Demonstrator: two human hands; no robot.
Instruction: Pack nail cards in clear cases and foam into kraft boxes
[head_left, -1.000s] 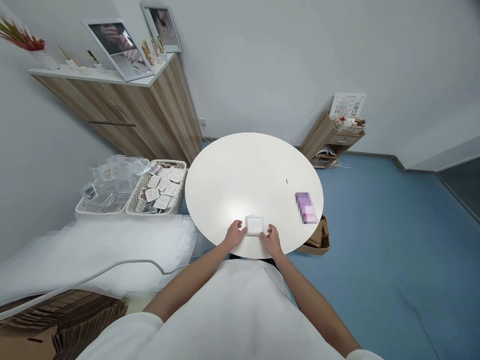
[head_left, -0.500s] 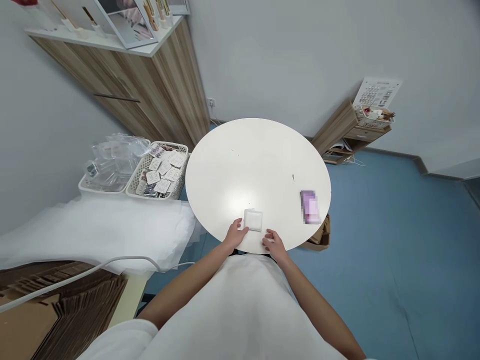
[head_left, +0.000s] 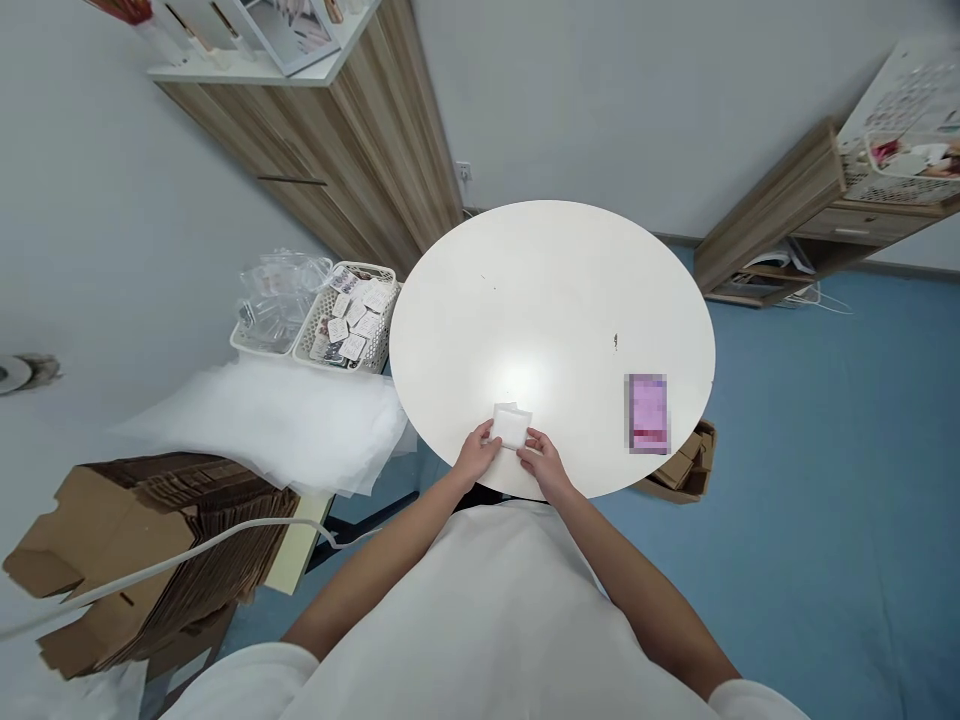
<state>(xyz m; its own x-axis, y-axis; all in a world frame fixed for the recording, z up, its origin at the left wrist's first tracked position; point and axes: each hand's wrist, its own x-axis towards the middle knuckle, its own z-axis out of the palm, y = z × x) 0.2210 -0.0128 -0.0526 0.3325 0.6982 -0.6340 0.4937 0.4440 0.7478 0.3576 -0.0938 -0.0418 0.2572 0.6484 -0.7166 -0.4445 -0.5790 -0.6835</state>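
A small white square packet (head_left: 511, 426) lies near the front edge of a round white table (head_left: 555, 300). My left hand (head_left: 478, 455) pinches its left side, fingers curled on the edge. My right hand (head_left: 544, 462) holds its lower right corner with thumb and fingertips. Both hands rest at the table's near rim. A purple blurred flat object (head_left: 647, 413) lies on the table to the right, well apart from my hands.
Two white baskets (head_left: 346, 318) with cards and clear plastic stand at the left on a white-covered surface (head_left: 270, 420). A stack of flat cardboard (head_left: 142, 540) lies lower left. Wooden cabinet (head_left: 352, 140) behind, low wooden shelf (head_left: 795, 220) right, cardboard box (head_left: 679, 465) under the table.
My right hand came back onto the packet's lower right corner after resting on the table beside it. The view swung, shifting everything in the frame.
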